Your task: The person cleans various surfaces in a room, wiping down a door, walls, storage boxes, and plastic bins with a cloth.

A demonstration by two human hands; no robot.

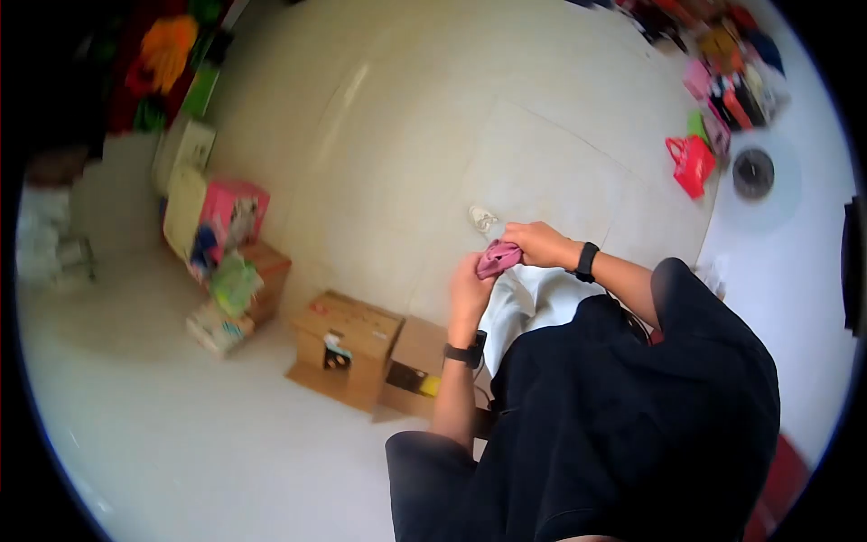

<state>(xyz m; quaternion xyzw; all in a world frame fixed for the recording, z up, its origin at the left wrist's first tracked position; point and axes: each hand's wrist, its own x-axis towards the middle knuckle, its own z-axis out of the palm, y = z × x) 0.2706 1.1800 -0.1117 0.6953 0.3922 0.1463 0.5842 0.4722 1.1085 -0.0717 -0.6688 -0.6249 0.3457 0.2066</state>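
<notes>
Closest to you is your black short-sleeved T-shirt [632,388], on the near side of the pink cloth [498,260] that you hold out in front of your body. White trousers [546,294] show just below and to the right of that cloth. Your left hand [470,285], a dark band [462,354] at its wrist, is clamped on the cloth's left end; your right hand [540,245], with a black watch [586,262], pinches its upper right edge. The cloth is bunched up between the two, and its exact shape is too small to tell. Past the cloth, a pale shoe [483,219] stands on the light tiled floor [406,154]. To the left of the cloth and nearer you sit two open cardboard boxes, one with a cut-out opening [359,327] and a second one [406,366] just beside it. Farther left of the cloth lies a light green plastic bag [237,285] near a pink box [246,200]. Well off to the cloth's right and beyond it is a red bag [692,167].
</notes>
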